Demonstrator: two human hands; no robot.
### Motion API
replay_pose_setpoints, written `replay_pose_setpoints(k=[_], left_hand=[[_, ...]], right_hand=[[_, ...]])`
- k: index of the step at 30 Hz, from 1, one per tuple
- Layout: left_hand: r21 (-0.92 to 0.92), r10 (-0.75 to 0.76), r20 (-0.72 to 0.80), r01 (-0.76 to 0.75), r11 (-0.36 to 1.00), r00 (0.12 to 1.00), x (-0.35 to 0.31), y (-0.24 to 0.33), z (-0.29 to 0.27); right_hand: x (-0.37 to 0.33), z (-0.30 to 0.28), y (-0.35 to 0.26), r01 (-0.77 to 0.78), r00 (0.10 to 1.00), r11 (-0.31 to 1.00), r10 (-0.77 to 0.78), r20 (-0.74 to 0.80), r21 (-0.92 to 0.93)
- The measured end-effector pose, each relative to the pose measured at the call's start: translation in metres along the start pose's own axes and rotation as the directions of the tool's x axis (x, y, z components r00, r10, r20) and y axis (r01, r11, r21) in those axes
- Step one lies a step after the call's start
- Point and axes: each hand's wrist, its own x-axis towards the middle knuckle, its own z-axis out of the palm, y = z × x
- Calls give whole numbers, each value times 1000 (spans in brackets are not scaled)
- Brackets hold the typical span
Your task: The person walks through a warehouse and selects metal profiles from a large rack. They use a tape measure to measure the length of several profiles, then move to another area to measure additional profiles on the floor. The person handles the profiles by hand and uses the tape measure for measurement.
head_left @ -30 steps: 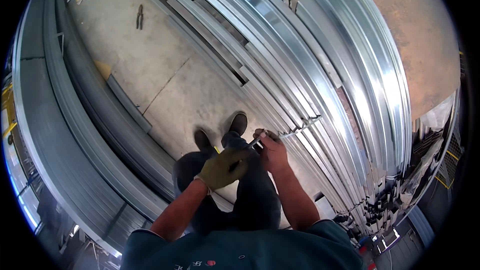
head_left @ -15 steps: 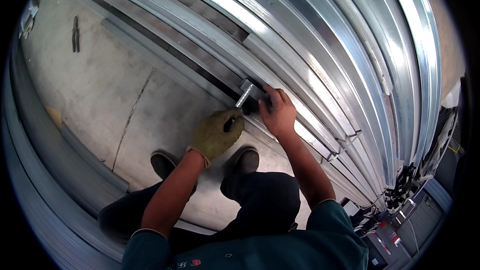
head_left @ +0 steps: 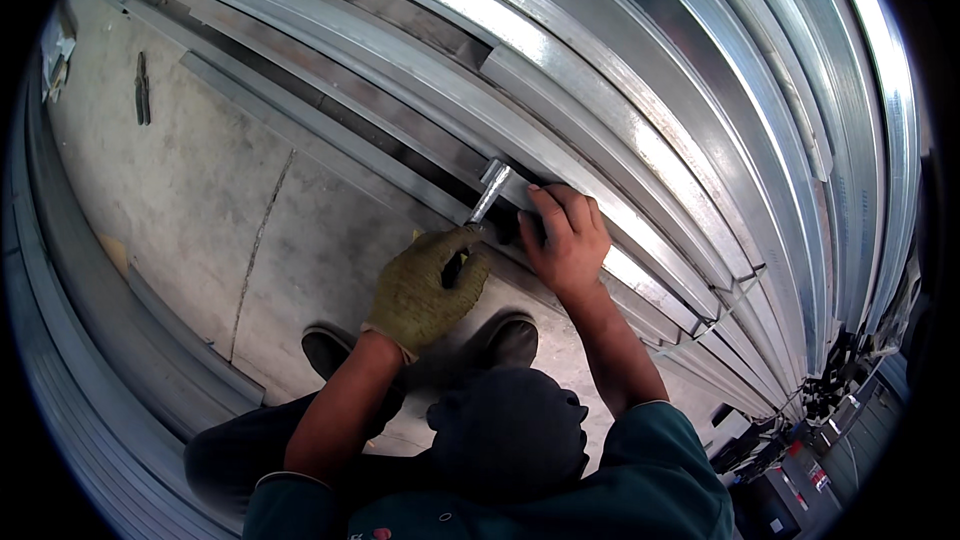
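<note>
My left hand (head_left: 420, 290), in an olive work glove, is closed on a tool (head_left: 487, 196) with a bright silver shaft. Dark and yellow parts show between the gloved fingers; most of its body is hidden, so its kind is unclear. The shaft's far end rests at or just over the long grey metal profiles (head_left: 350, 120). Close to its right, my bare right hand (head_left: 572, 240) has bent fingers, with the thumb apart from them. Its index fingertip meets the edge of a grey metal piece (head_left: 517, 186); nothing shows in the gap between finger and thumb.
Shiny metal channels (head_left: 640, 50) lie in stacks ahead and to the right, some tied with a strap (head_left: 735, 290). Pliers (head_left: 142, 88) lie on the concrete floor (head_left: 190, 200). More grey profiles (head_left: 100, 380) run along the left. Dark equipment (head_left: 800, 485) stands at lower right.
My right hand has shifted slightly right and its fingers have curled more. The left hand keeps its hold on the tool, nearly in place. My view has tilted a little.
</note>
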Motion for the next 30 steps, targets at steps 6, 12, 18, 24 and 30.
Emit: replay_pose_setpoints(k=[6,12,18,24,30], left_hand=[[-147,-19,-25,15,989,999,-4,4,3],[-566,14,0,-11,824,1000,-46,-18,33],[-317,239,16,-222,922,971,-47,-34,48],[-303,275,81,-239,922,958,-29,-32,44],[-273,287,123,-245,930,950,-21,-31,33]], right_hand=[[-5,-2,5,27,998,997,-24,-52,67],[-68,-27,9,3,1000,995,-4,8,102],[-94,-26,-4,-147,986,988,150,69,-53],[-100,-16,-7,-176,984,980,179,21,-88],[-101,-10,-4,-154,988,984,153,-11,-88]])
